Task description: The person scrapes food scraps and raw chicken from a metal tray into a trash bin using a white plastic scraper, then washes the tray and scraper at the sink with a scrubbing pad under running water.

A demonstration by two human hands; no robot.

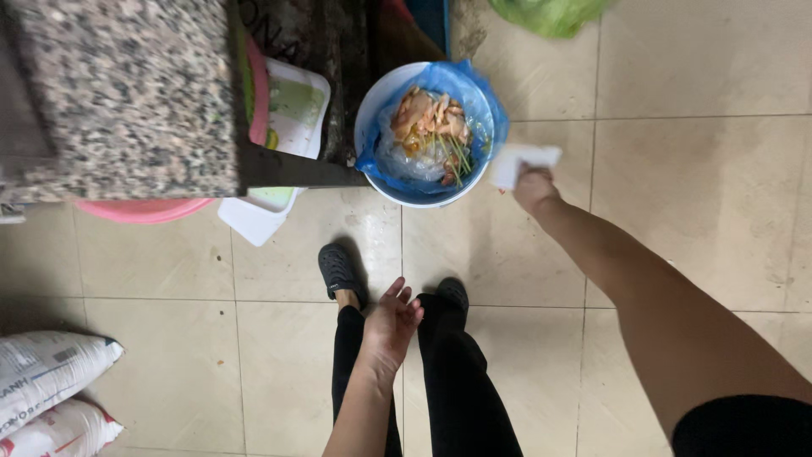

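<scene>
While my right hand (534, 188) grips a white paper scrap (524, 161) at the blue-lined bin (486, 101) rim, I judge dropping it comes next; my left hand (391, 326) hangs loose, empty.

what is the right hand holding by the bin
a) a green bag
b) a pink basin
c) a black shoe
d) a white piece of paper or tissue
d: the right hand grips a white crumpled piece beside the rim of the blue-lined bin.

Right hand (534, 188) extended forward, fingers closed, left hand (392, 322) hanging loose, fingers relaxed
</scene>
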